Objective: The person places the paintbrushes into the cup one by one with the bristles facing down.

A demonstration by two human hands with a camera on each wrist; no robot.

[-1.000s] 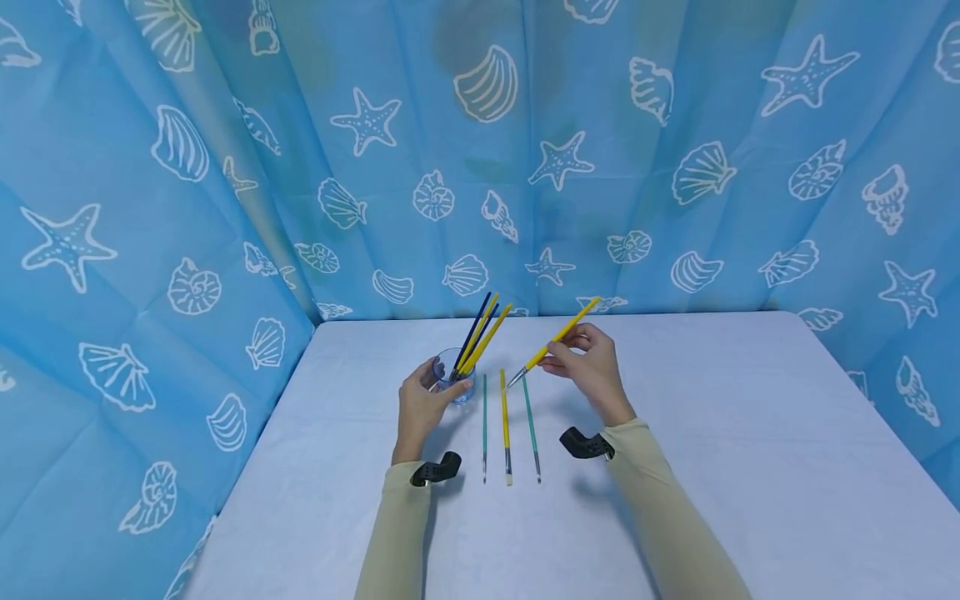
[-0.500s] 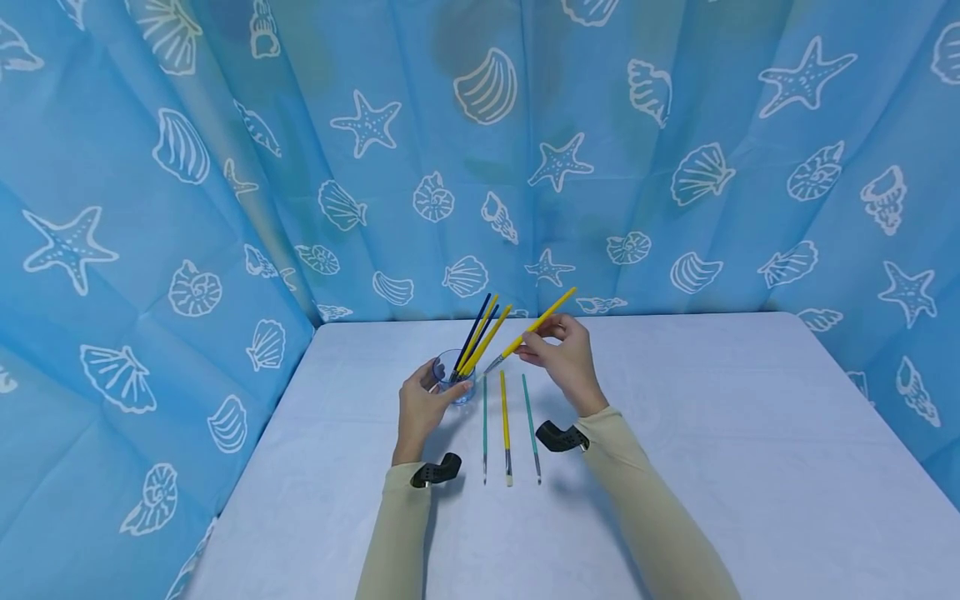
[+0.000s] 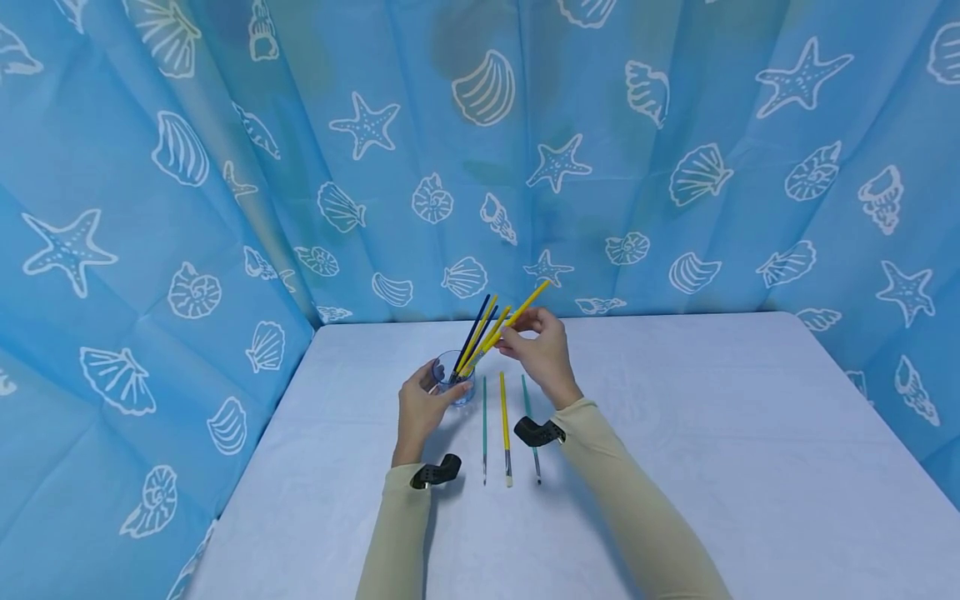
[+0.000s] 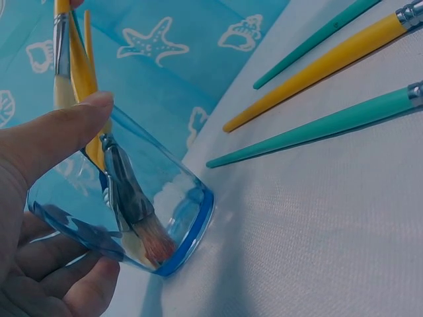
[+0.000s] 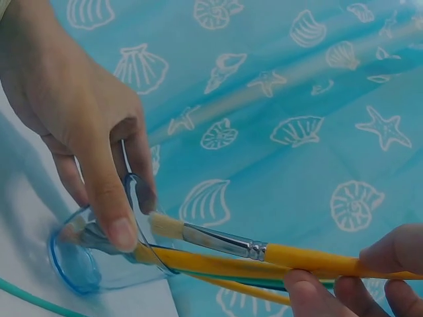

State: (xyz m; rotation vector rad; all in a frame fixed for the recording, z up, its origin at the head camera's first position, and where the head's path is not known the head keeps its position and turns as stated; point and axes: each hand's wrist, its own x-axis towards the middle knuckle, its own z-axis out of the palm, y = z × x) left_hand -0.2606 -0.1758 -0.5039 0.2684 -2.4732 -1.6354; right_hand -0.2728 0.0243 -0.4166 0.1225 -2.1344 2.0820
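A clear blue cup (image 3: 453, 385) (image 4: 142, 214) (image 5: 89, 261) stands on the white table (image 3: 675, 467), and several yellow and dark brushes lean out of it to the right. My left hand (image 3: 420, 408) (image 4: 46, 178) grips the cup round its side. My right hand (image 3: 538, 348) (image 5: 357, 281) pinches a yellow brush (image 3: 517, 312) (image 5: 264, 252) by the handle, its bristle end at the cup's rim. Three brushes lie side by side on the table: a teal one (image 3: 484, 425), a yellow one (image 3: 505, 425), and a teal one (image 3: 532, 429) partly under my right wrist.
A blue curtain (image 3: 187, 167) printed with shells and starfish closes the back and left sides right at the table's edge. The white table stretches wide to the right and toward me.
My right hand has carried the yellow brush leftward from above the lying brushes until its bristle end reached the cup's rim. My left hand has stayed on the cup.
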